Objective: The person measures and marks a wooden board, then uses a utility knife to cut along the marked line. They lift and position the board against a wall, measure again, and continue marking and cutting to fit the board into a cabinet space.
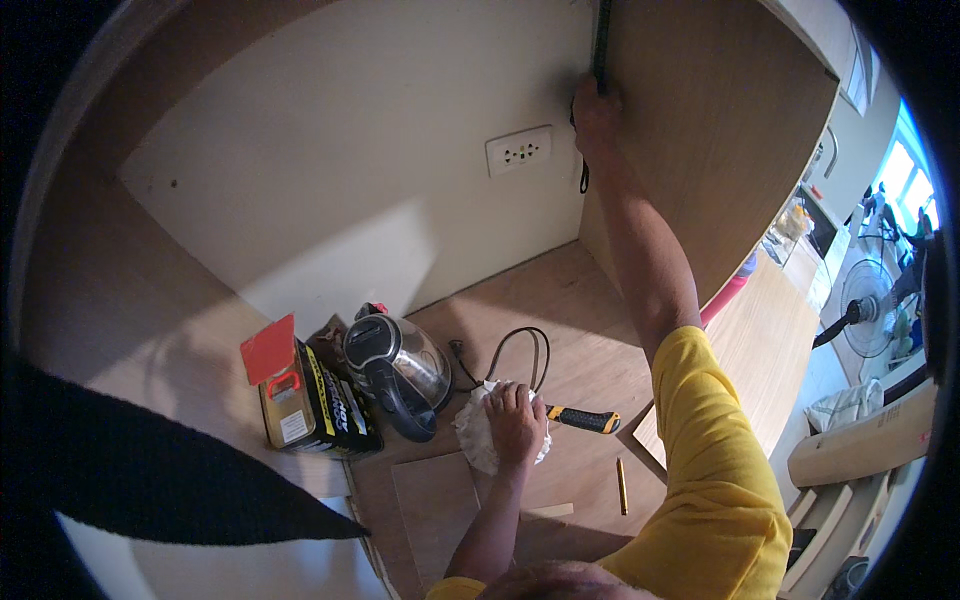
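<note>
White material point(475, 440) is covered by the left hand point(517, 422), whose grip cannot be told; dark tape point(601, 45) is clamped in the right hand point(597, 112), along the corner of wall point(380, 150) and panel point(710, 130).

- Tape measure point(601, 45): a dark, narrow blade, drawn out and standing upright at the far right; the case is mostly hidden in my right hand point(597, 112), a black strap loop point(585, 178) hanging below.
- White bundle point(476, 432): soft, crumpled, lying near the middle, beneath my left hand point(516, 420); material unclear.
</note>
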`<state>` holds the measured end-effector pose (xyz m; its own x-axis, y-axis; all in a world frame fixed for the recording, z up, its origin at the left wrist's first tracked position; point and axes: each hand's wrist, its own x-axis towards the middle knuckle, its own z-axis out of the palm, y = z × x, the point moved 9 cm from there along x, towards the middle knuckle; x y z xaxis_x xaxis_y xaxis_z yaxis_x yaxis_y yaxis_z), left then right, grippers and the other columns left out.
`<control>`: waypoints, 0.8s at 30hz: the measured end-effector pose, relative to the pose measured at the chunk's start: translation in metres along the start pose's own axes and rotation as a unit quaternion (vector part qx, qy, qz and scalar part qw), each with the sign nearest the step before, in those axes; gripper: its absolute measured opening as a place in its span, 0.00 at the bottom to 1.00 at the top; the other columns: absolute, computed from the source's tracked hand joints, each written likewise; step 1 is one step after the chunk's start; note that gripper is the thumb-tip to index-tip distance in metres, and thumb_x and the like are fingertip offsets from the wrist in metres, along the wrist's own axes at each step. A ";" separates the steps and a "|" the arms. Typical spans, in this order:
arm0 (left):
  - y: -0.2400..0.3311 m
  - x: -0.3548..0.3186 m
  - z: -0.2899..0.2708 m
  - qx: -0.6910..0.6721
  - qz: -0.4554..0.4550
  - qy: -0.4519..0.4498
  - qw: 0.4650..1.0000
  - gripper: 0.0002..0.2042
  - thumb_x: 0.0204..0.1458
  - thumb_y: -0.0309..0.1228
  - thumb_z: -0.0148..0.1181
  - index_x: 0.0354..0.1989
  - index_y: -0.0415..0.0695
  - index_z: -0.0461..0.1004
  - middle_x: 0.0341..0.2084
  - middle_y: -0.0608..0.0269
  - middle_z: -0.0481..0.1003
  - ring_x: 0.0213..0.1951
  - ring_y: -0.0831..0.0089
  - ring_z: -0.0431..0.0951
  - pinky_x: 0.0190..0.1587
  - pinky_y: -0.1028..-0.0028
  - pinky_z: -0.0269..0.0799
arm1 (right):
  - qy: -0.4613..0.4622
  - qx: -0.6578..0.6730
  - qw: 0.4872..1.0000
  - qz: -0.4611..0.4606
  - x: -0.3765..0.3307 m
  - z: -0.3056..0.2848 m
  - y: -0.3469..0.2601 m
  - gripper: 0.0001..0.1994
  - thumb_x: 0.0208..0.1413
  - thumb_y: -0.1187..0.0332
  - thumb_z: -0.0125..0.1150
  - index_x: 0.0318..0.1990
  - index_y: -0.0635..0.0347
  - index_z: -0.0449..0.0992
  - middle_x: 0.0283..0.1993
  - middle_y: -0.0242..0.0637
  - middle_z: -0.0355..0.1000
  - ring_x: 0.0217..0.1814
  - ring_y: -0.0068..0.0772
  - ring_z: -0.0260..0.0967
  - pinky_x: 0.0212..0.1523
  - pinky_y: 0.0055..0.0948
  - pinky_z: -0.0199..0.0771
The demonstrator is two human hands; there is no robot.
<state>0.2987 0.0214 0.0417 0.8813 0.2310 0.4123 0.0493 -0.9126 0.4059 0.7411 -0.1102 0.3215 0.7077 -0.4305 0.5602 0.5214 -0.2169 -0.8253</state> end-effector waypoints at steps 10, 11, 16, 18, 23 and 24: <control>0.000 0.000 0.002 0.006 0.006 -0.003 1.000 0.16 0.55 0.36 0.64 0.48 0.40 0.75 0.50 0.52 0.73 0.62 0.52 0.68 0.66 0.47 0.58 | 0.023 -0.038 0.999 -0.007 -0.021 -0.014 -0.044 0.29 0.62 0.49 0.55 0.54 0.72 0.71 0.48 0.68 0.74 0.52 0.66 0.73 0.52 0.50 0.71; 0.000 0.000 0.002 0.007 0.004 -0.003 1.000 0.16 0.55 0.36 0.64 0.48 0.39 0.75 0.50 0.52 0.73 0.62 0.52 0.68 0.66 0.47 0.58 | 0.028 -0.052 0.998 -0.004 -0.021 -0.014 -0.041 0.29 0.62 0.50 0.55 0.54 0.72 0.71 0.47 0.68 0.74 0.51 0.66 0.73 0.52 0.49 0.72; 0.000 0.001 0.001 -0.001 0.000 -0.004 1.000 0.16 0.54 0.35 0.64 0.47 0.40 0.75 0.50 0.52 0.74 0.61 0.51 0.68 0.65 0.47 0.58 | 0.020 -0.067 0.996 -0.046 -0.015 -0.009 -0.034 0.30 0.61 0.48 0.55 0.59 0.66 0.73 0.53 0.57 0.75 0.54 0.56 0.75 0.56 0.47 0.72; -0.001 0.001 0.001 -0.003 0.000 -0.002 1.000 0.16 0.54 0.35 0.64 0.47 0.40 0.75 0.50 0.52 0.74 0.61 0.52 0.68 0.65 0.47 0.58 | 0.010 -0.098 0.994 -0.052 -0.013 -0.007 -0.036 0.29 0.62 0.48 0.55 0.59 0.65 0.72 0.55 0.58 0.75 0.55 0.57 0.74 0.57 0.47 0.72; -0.003 0.001 0.004 -0.001 -0.003 -0.009 1.000 0.15 0.55 0.37 0.64 0.47 0.41 0.75 0.50 0.54 0.74 0.62 0.53 0.69 0.66 0.47 0.58 | -0.010 -0.064 0.998 0.016 -0.014 -0.008 -0.036 0.28 0.64 0.51 0.57 0.63 0.64 0.69 0.56 0.58 0.74 0.57 0.59 0.73 0.59 0.48 0.71; -0.004 0.001 0.005 -0.002 -0.009 -0.013 1.000 0.16 0.54 0.37 0.64 0.47 0.41 0.75 0.51 0.54 0.74 0.62 0.53 0.68 0.66 0.47 0.57 | -0.026 -0.077 0.997 0.013 -0.015 -0.006 -0.039 0.28 0.64 0.52 0.56 0.63 0.65 0.69 0.57 0.58 0.74 0.57 0.60 0.73 0.59 0.49 0.71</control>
<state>0.3017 0.0236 0.0365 0.8918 0.2392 0.3839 0.0643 -0.9071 0.4159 0.7071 -0.1008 0.3450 0.7457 -0.3933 0.5377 0.4255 -0.3399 -0.8387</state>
